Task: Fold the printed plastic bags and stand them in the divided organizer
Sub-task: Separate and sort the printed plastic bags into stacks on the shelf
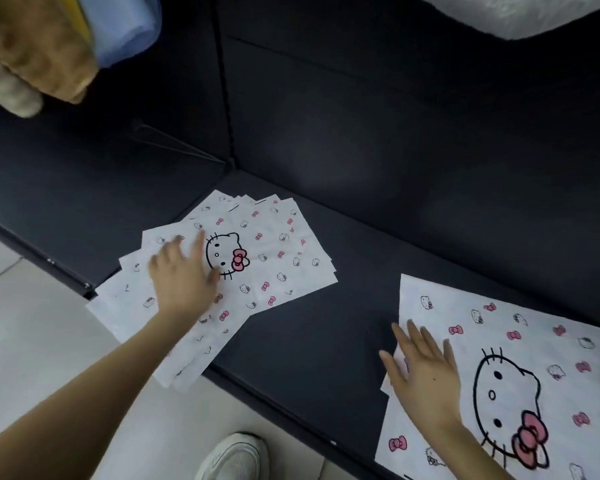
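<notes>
A fanned stack of white plastic bags (274,251) printed with a cat face and pink bows lies on the dark sofa seat, partly hanging over the front edge. My left hand (184,275) lies flat on that stack with the fingers spread. A single bag (520,344) of the same print is spread flat on the seat at the lower right. On its left edge rests my right hand (423,372), fingers straight and apart. No organizer is in view.
The dark sofa seat (333,327) and its backrest (395,116) fill the middle. A plush toy and a blue cushion (49,39) sit at the top left, a white fluffy thing (520,12) at the top right. My white shoe (236,459) stands on the pale floor below.
</notes>
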Action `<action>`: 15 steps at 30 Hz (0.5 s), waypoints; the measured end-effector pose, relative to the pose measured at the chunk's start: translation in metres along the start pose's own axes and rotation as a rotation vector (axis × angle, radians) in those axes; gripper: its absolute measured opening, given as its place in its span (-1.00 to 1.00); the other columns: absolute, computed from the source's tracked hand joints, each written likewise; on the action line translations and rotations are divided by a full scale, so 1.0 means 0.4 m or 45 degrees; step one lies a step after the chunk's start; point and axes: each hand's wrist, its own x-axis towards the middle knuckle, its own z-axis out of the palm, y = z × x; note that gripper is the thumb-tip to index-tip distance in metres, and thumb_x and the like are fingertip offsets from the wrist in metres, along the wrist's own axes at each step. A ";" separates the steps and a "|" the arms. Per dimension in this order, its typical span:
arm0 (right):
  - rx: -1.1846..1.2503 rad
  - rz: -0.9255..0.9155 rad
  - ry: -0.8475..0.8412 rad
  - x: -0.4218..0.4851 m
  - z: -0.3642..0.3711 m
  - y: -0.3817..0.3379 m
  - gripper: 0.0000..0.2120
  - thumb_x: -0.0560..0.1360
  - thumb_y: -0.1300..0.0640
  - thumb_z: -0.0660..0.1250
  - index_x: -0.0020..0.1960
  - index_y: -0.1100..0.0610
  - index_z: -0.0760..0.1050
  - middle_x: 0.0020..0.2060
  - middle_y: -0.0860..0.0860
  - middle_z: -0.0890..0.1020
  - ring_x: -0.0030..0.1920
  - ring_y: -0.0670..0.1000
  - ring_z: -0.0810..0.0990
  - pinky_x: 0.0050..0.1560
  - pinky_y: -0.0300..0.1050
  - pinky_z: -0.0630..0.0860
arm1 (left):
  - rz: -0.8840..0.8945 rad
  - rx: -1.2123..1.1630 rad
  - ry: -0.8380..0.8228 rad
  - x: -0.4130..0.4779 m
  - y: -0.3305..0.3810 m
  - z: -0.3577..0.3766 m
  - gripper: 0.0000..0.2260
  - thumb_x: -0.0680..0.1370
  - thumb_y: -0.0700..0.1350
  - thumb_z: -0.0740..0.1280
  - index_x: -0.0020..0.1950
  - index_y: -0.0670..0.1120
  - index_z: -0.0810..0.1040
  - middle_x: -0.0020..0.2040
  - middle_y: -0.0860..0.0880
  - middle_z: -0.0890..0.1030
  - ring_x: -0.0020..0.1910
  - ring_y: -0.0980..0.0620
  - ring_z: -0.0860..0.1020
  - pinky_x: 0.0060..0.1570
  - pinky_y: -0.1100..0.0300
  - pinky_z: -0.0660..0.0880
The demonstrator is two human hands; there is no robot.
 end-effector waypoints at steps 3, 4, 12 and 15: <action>-0.036 0.097 -0.034 -0.057 -0.012 0.078 -0.30 0.59 -0.28 -0.14 0.31 0.16 0.51 0.25 0.15 0.56 0.24 0.21 0.55 0.34 0.20 0.24 | 0.478 0.118 -0.324 -0.047 0.074 0.051 -0.41 0.54 0.23 -0.02 0.45 -0.04 0.38 0.43 -0.29 0.34 0.41 -0.37 0.27 0.32 -0.29 0.23; -0.038 0.135 -0.049 -0.071 -0.018 0.101 -0.29 0.58 -0.29 -0.13 0.33 0.18 0.49 0.25 0.16 0.55 0.25 0.21 0.54 0.34 0.21 0.25 | 0.556 0.205 -0.443 -0.060 0.092 0.065 -0.36 0.53 0.27 -0.15 0.52 0.02 0.27 0.51 -0.22 0.22 0.49 -0.30 0.15 0.40 -0.26 0.12; 0.120 0.312 -0.005 -0.114 -0.002 0.196 -0.34 0.56 -0.30 -0.05 0.14 0.14 0.63 0.22 0.14 0.58 0.27 0.24 0.52 0.24 0.30 0.37 | 0.528 0.098 -0.544 -0.110 0.186 0.046 -0.27 0.44 0.35 -0.11 0.49 -0.01 0.30 0.47 -0.12 0.31 0.49 -0.18 0.16 0.46 -0.02 0.07; 0.330 0.401 0.067 -0.112 0.003 0.188 -0.44 0.54 -0.23 0.03 0.06 0.12 0.67 0.17 0.09 0.62 0.27 0.21 0.53 0.28 0.28 0.37 | 0.529 -0.057 -0.715 -0.167 0.288 0.015 -0.48 0.57 0.26 0.08 0.41 -0.01 0.39 0.35 -0.04 0.44 0.37 -0.07 0.35 0.33 0.15 0.24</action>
